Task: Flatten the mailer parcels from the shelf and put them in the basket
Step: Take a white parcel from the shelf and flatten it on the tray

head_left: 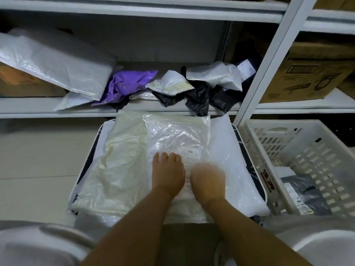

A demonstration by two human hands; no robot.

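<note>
Pressing flat-fingered, both hands, left hand [168, 172] and blurred right hand [208, 179], smooth the clear mailer [176, 135], likely light, slippery, best lifted by its edges.

The single head camera looks forward and steeply down from above the person's forearms, close over a stack of mailers [169, 150]. It faces a white shelf [134, 109] whose front edge crosses mid-frame; wide-angle bending curves the shelf upright [269, 60] at right.
</note>
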